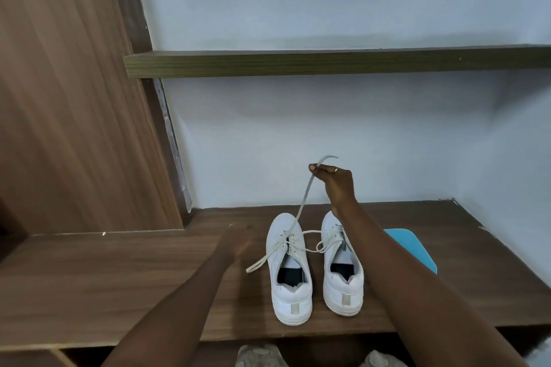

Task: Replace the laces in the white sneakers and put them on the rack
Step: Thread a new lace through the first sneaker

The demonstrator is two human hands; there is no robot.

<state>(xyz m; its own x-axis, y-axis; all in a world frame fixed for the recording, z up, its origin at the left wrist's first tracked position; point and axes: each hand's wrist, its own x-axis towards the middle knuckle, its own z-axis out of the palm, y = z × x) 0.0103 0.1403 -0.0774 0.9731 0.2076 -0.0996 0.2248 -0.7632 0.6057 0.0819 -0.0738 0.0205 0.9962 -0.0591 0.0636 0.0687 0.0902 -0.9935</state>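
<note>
- Lace (304, 199) of the left sneaker (287, 265) is pinched in your right hand (335, 185), high above it.
- Your left hand (238, 243) is blurred; fingers look loose, holding nothing.

The right arm reaches forward, and the right hand (334, 180) is raised with thumb and fingers pinching a lace (304, 201) near its end; one finger wears a ring. The left arm stretches forward lower down. The left hand (238, 243) is blurred, its fingers apparently loosely extended and holding nothing.

We see white sneakers (290, 301) side by side on the shelf (134, 277), heels toward us, one lace (301, 208) perhaps loosened, drawn upward.
</note>
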